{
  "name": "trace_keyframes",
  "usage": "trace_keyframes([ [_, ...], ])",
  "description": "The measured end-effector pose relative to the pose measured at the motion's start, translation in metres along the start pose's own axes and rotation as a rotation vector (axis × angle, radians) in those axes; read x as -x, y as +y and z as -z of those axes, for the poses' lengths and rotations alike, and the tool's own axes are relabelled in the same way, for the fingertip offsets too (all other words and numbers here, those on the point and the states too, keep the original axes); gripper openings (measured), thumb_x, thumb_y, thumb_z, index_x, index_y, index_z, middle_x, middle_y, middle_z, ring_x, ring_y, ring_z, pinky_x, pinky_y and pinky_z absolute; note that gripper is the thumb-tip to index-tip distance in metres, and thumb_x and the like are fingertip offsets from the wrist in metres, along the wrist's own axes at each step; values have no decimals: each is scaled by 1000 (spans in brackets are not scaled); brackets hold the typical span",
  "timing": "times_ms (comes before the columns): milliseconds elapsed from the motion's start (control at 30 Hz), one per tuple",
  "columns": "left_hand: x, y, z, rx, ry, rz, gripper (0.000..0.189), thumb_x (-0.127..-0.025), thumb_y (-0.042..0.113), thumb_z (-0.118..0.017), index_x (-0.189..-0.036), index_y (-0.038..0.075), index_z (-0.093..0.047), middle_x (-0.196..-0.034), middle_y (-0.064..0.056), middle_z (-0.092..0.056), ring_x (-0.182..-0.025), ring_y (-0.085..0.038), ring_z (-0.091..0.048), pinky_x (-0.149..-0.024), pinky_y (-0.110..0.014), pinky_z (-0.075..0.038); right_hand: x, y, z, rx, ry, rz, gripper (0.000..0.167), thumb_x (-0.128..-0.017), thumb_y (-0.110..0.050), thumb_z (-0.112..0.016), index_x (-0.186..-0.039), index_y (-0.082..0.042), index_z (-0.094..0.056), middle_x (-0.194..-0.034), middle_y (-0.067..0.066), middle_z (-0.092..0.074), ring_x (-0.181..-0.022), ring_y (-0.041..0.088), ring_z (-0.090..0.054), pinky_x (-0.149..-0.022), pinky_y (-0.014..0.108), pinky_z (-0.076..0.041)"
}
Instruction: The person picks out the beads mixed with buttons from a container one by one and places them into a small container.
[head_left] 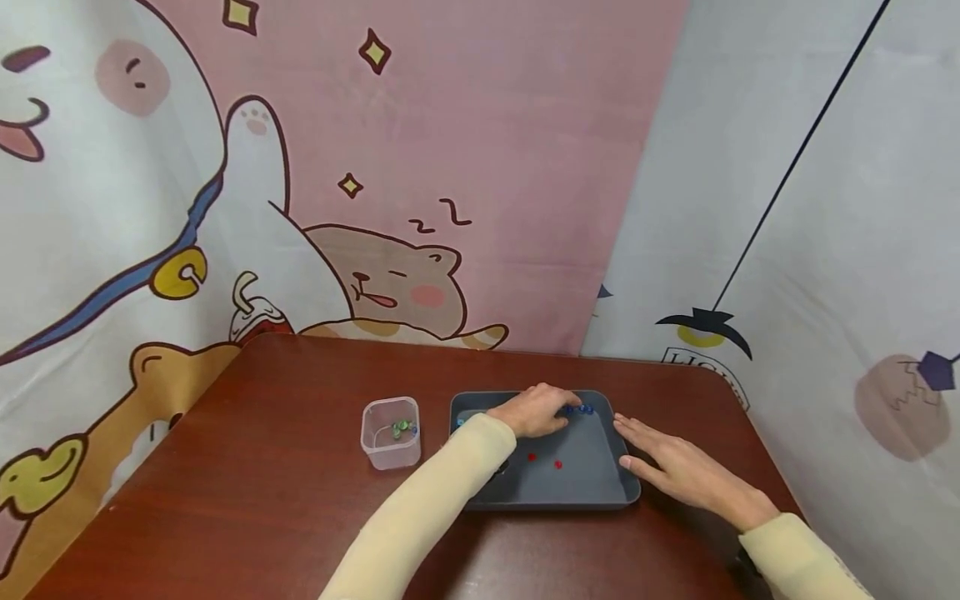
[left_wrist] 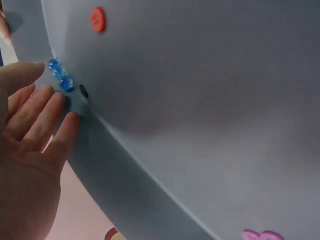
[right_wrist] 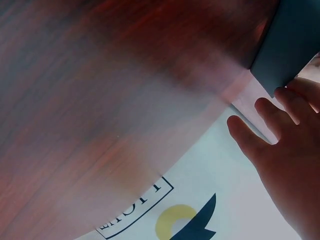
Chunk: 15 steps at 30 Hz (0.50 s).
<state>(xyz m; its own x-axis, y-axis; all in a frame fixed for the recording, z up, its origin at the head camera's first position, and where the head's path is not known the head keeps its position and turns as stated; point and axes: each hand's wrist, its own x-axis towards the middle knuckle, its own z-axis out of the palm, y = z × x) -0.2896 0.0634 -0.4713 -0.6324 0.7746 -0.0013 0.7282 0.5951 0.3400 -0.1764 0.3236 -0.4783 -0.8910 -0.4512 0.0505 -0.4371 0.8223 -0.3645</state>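
The right grip perhaps touches the edge of the dark tray.

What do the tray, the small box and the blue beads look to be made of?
Tray: probably plastic, matte grey; evenly coloured with rounded corners.
Small box: likely plastic, cloudy and translucent; a reddish tint shows through its pale walls.
Blue beads: glass or clear plastic, glossy; see-through with bright highlights, which fits either.
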Motion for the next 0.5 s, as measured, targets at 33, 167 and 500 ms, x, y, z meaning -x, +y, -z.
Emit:
trace_keyframes([
  [33, 1, -1, -1, -7, -3, 3, 42, -102, 16, -68, -144, 14, -62, -142, 3, -63, -129, -7, -58, -105, -24, -45, 0, -1, 0, -1, -1, 4, 68, -104, -45, -60, -156, -4, -45, -160, 15, -43, -145, 41, -41, -107, 61, -40],
  [167, 2, -2, -3, -26, -2, -5, 41, -102, 14, -68, -143, 13, -63, -142, 3, -63, -130, -7, -57, -106, -23, -44, -1, -4, 2, -7, -4, 1, 67, -104, -44, -60, -155, -4, -45, -160, 16, -43, -145, 42, -42, -107, 62, -40],
  [500, -2, -5, -9, -115, 25, -5, 34, -102, 13, -67, -136, 15, -69, -138, 2, -66, -131, -9, -57, -106, -22, -43, -3, -2, -1, -10, -7, -13, 70, -103, -47, -61, -155, -4, -45, -160, 15, -43, -145, 42, -41, -108, 62, -40],
])
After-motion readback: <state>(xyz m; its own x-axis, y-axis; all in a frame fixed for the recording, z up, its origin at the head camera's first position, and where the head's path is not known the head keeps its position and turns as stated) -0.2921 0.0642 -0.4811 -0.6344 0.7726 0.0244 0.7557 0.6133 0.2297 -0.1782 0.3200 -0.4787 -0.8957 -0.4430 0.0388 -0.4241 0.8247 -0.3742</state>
